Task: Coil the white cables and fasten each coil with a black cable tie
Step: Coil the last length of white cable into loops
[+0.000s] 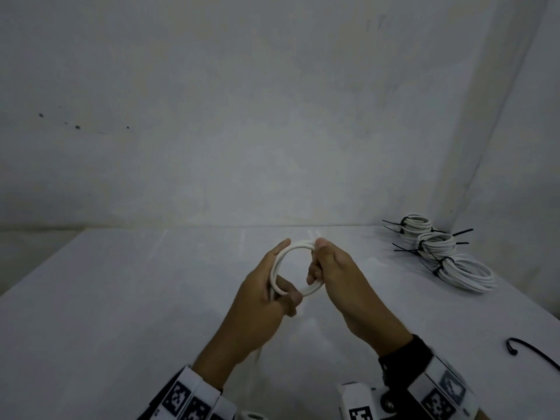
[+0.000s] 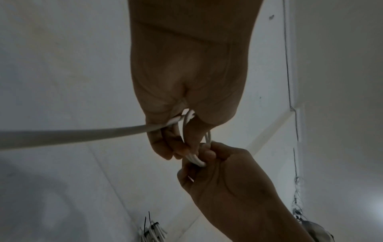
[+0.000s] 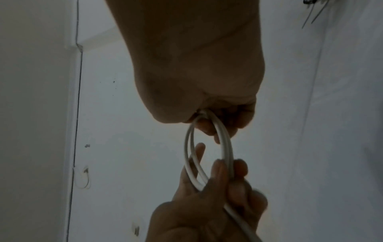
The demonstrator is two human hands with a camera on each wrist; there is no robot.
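Both hands are holding a white cable ring (image 1: pixel 298 268) up over the table (image 1: pixel 121 298), the left hand (image 1: pixel 266 295) pinching its near side and the right hand (image 1: pixel 336 268) curling fingers round its far side.

- The left hand (image 1: pixel 260 294) is bare, with no glove or ring visible.
- At 7 o'clock in the head view, the left wrist band (image 1: pixel 194 398) is white and boxy, printed with black-and-white square fiducial markers.
- The right hand (image 1: pixel 345 277) is bare as well.
- A black strap (image 1: pixel 406 356) wraps the right wrist.
- At 5 o'clock, the right wrist mount (image 1: pixel 439 392) is white, carries similar square markers, and shows a round dark screw or knob.
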